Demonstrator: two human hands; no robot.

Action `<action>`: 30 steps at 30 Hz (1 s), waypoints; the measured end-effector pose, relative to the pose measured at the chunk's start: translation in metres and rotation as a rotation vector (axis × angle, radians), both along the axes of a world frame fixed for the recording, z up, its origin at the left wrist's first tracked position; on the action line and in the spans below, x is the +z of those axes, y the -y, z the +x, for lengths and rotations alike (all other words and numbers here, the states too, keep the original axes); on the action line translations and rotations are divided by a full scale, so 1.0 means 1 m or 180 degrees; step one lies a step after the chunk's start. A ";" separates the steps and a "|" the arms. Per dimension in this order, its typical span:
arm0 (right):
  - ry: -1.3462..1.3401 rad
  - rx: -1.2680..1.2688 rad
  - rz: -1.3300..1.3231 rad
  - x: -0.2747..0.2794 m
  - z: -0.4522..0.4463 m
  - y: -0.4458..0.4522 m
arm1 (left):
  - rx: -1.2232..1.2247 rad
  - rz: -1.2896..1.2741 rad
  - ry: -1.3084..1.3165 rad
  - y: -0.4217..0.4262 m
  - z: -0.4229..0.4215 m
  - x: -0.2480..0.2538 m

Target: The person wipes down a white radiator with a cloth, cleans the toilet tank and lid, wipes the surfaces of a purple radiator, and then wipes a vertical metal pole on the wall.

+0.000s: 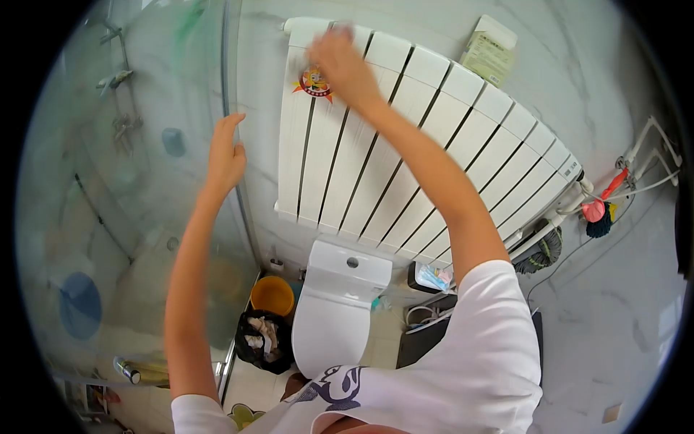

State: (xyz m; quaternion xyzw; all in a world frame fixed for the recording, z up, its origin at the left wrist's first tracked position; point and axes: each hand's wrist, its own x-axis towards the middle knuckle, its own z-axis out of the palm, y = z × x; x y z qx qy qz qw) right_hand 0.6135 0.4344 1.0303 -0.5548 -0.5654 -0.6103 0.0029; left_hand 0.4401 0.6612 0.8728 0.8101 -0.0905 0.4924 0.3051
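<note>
My right hand (340,64) is raised to the upper left of a white radiator (394,145), just above a colourful cartoon sticker (316,82) on its front panels. Its fingers are curled and somewhat blurred, and whatever they may hold is hidden. Beside the metal-edged glass shower screen (230,65), my left hand (228,155) is held up with nothing in it. The fingers there reach upward and the thumb stands apart. I cannot tell whether that hand touches the screen.
Below the radiator stands a white toilet (332,311), lid down. Left of it are an orange bucket (272,295) and a black-bagged bin (253,354) with crumpled paper. A green-and-white box (489,54) rests on the radiator's top. Pipes and a pink item (594,211) are at right.
</note>
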 end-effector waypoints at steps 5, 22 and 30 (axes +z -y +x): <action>-0.0372 -0.0249 0.0364 0.025 -0.004 -0.043 | 0.0056 -0.0142 -0.0106 0.016 -0.026 -0.029; -0.0663 0.0121 -0.0536 -0.215 0.008 -0.020 | 0.0600 -0.0926 -0.1201 0.008 -0.145 -0.164; -0.0911 -0.0296 -0.0522 -0.236 -0.003 -0.039 | 0.0239 -0.1598 -0.1321 0.055 -0.130 -0.186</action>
